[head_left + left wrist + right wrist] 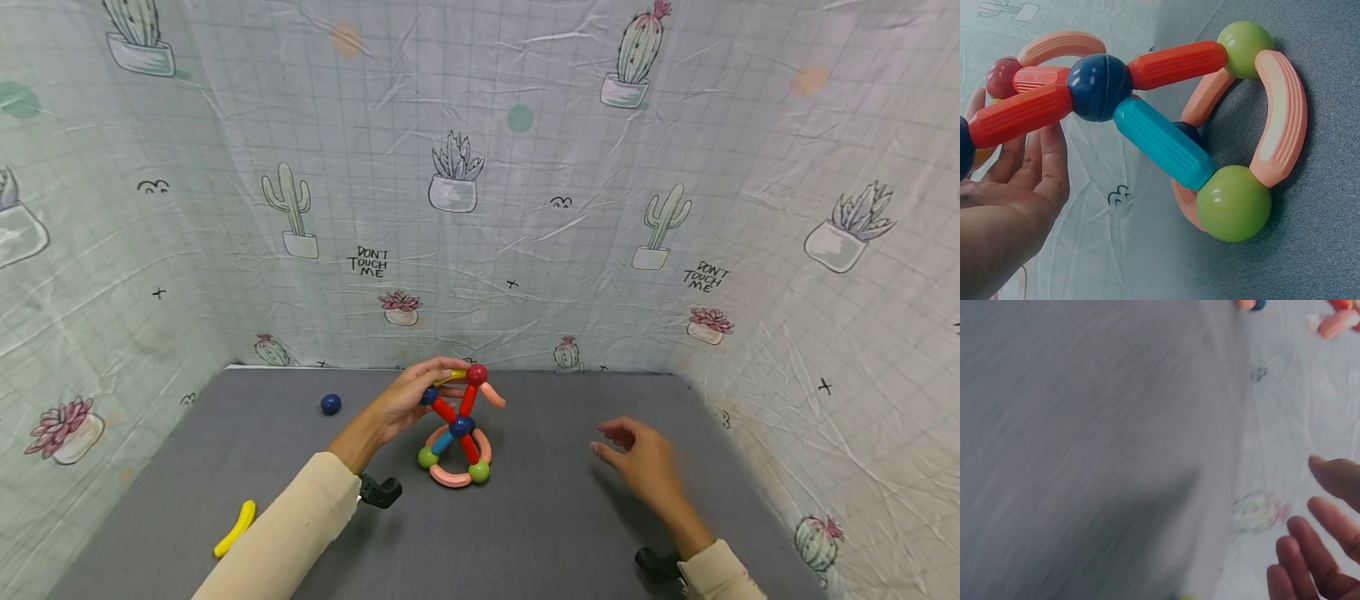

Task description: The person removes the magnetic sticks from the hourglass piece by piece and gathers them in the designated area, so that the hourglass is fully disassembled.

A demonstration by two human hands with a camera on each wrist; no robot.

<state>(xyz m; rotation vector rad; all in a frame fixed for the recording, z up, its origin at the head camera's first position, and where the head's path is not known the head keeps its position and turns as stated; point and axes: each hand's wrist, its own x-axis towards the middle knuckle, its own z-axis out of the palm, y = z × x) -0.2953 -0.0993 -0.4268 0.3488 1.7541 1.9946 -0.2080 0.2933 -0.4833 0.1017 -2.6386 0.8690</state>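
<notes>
A structure of balls and sticks stands on the grey table. Its base ring joins pink curved sticks with green balls. Red sticks and a light blue stick meet at a central blue ball. My left hand grips the yellow curved stick at the top, between a blue ball and a red ball. My right hand hovers over the table's right side, fingers loosely bent, holding nothing.
A loose blue ball lies at the back left of the table. Nearer the front left is a yellow curved stick, close to my left sleeve. A cactus-print cloth hangs behind and beside the table.
</notes>
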